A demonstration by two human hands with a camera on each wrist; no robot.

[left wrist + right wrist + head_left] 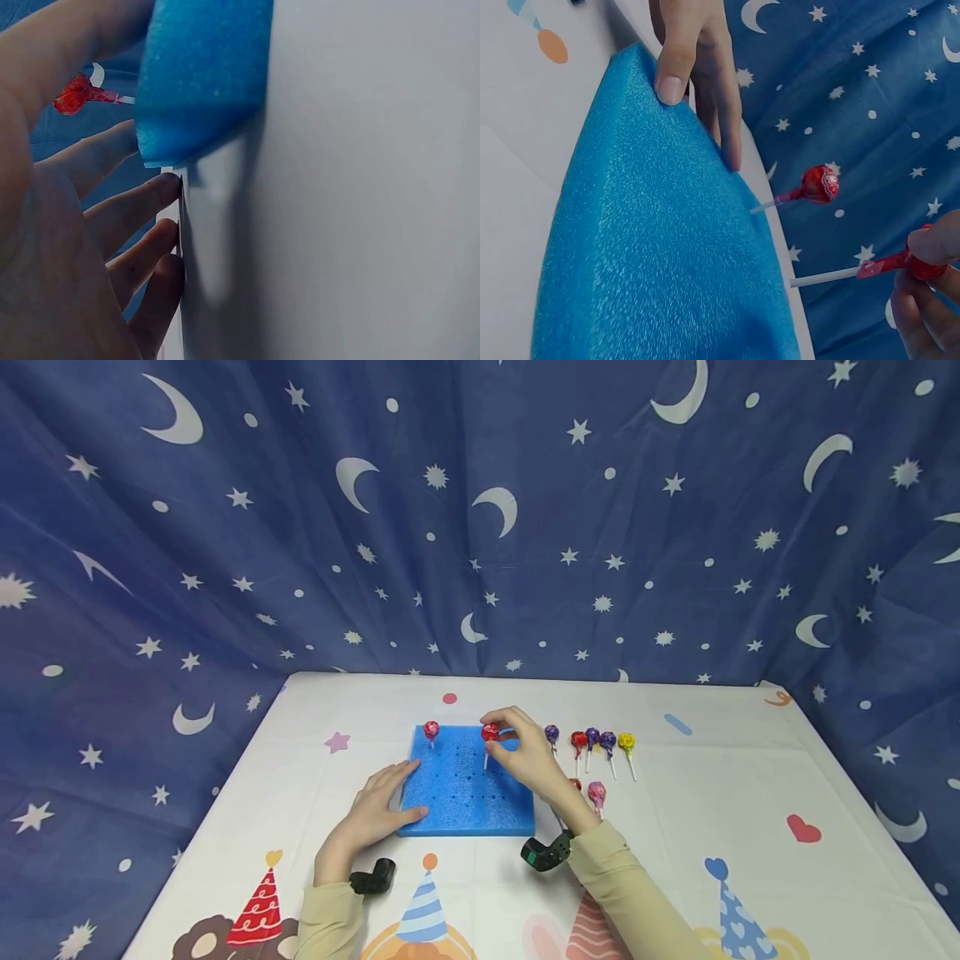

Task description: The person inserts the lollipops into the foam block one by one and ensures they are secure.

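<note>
A blue foam block [472, 793] with rows of small holes lies flat on the table. One red-wrapped lollipop [431, 730] stands in its far left corner, stick down. My left hand [378, 807] rests at the block's left side, thumb on the top near the front corner, fingers stretched along the edge. Over the far right part of the block, my right hand [536, 760] pinches a second red lollipop [881, 266] by its wrapped head between thumb and fingers. Its white stick points down, and the right wrist view shows the tip apart from the foam.
Right of the block lie loose lollipops: purple ones [592, 737], a red one [578, 740], a yellow one [627, 742] and a pink one [597, 792]. Another red one is partly hidden by the right wrist. A starry blue curtain [465, 527] hangs behind the table.
</note>
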